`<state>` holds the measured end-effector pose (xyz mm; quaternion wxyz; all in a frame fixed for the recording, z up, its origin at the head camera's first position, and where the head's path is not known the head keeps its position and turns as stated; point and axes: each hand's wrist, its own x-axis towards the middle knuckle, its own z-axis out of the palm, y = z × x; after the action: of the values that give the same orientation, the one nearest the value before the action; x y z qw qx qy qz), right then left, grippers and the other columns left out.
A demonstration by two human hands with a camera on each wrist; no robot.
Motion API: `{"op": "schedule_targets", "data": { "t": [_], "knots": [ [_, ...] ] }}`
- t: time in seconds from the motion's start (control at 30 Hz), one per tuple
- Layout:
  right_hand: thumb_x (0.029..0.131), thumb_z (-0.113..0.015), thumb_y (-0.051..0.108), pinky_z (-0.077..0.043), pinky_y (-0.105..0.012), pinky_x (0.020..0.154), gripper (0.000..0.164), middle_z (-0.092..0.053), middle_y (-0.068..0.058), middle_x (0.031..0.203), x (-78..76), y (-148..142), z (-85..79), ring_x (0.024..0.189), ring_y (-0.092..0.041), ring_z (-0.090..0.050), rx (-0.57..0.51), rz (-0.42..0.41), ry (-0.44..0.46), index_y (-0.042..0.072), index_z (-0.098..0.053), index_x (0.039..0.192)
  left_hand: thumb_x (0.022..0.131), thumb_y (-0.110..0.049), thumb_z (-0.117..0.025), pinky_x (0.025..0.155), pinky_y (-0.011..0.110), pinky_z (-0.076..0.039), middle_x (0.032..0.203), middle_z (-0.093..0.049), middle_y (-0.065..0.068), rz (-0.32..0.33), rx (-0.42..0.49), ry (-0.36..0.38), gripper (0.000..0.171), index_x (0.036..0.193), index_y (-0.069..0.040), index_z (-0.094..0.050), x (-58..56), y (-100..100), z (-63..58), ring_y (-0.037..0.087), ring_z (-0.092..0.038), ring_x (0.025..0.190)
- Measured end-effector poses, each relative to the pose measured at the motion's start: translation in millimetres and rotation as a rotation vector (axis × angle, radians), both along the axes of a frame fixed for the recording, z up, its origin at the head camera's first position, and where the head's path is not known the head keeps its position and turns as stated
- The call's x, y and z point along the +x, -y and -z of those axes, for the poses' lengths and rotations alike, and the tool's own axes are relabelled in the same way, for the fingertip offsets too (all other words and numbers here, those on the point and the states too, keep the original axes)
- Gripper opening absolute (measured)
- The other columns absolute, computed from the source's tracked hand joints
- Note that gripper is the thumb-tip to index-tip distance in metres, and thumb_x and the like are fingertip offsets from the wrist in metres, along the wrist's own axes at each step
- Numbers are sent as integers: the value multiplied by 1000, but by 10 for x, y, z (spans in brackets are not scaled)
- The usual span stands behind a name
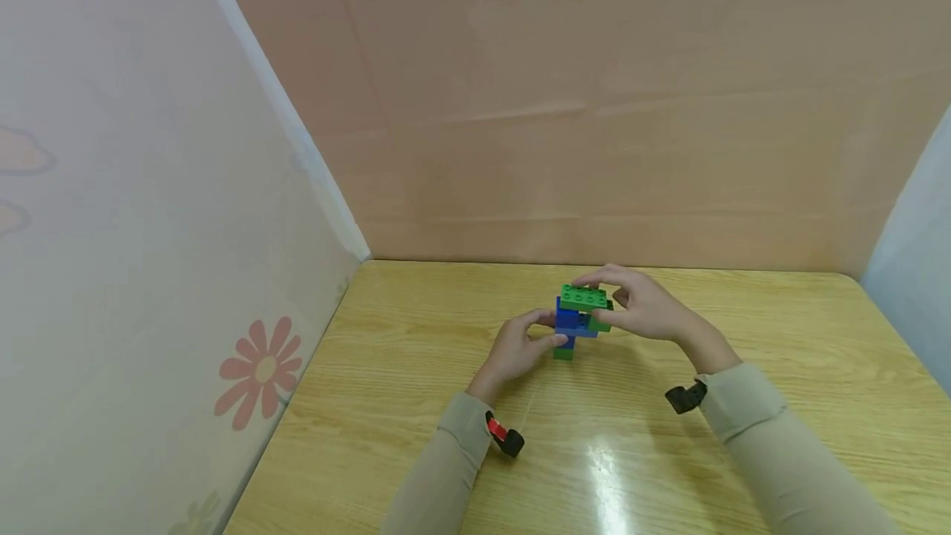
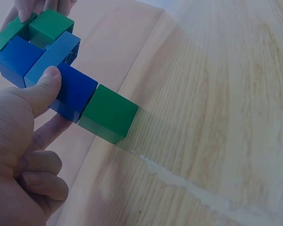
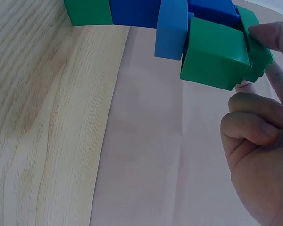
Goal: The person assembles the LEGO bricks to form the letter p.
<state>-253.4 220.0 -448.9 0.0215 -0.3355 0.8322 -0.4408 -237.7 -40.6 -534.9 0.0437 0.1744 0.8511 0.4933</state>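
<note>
A small tower of toy building blocks stands upright on the table between the two hands. At its foot is a green block (image 2: 109, 113), with a dark blue block (image 2: 78, 87) above it. A light blue flat brick (image 3: 172, 28) crosses over that and carries another dark blue block (image 1: 567, 318) and a green block (image 3: 214, 54) side by side. On top lies a long green studded brick (image 1: 583, 297). My left hand (image 1: 520, 345) pinches the tower around the lower dark blue block and light blue brick. My right hand (image 1: 642, 304) pinches the top green brick by its end.
The wooden table (image 1: 386, 403) meets an orange-brown backdrop (image 1: 594, 147) just behind the tower. A pale wall with a printed flower (image 1: 264, 370) rises on the left, and another pale wall (image 1: 917, 271) stands at right.
</note>
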Motion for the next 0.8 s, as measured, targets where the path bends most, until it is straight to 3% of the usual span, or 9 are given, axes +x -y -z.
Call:
{"op": "schedule_targets", "data": {
  "t": [0.33,0.57,0.8],
  "knots": [
    [96,-75,8,-49,-32,68,43,-62,-1,127,1,6,-5,91,-26,-56,-4,-30,16,17,-66,137,97,-47,-73,98,42,-51,118,-67,-19,-2,-10,9,39,132,-29,-69,19,-1,-17,6,-58,121],
    [99,-75,25,-45,-31,63,36,-63,1,123,4,69,21,80,-25,-54,20,42,-4,20,-68,134,97,-46,-72,98,43,-52,119,-68,-18,9,2,-6,39,131,-28,-69,14,11,6,8,-59,122],
    [99,-75,23,-50,-31,67,31,-65,-1,117,13,142,12,85,-21,-56,-13,53,-23,16,-73,129,97,-46,-72,97,43,-52,118,-68,-18,15,11,-8,37,130,-29,-70,8,19,17,10,-60,121]
  ]
}}
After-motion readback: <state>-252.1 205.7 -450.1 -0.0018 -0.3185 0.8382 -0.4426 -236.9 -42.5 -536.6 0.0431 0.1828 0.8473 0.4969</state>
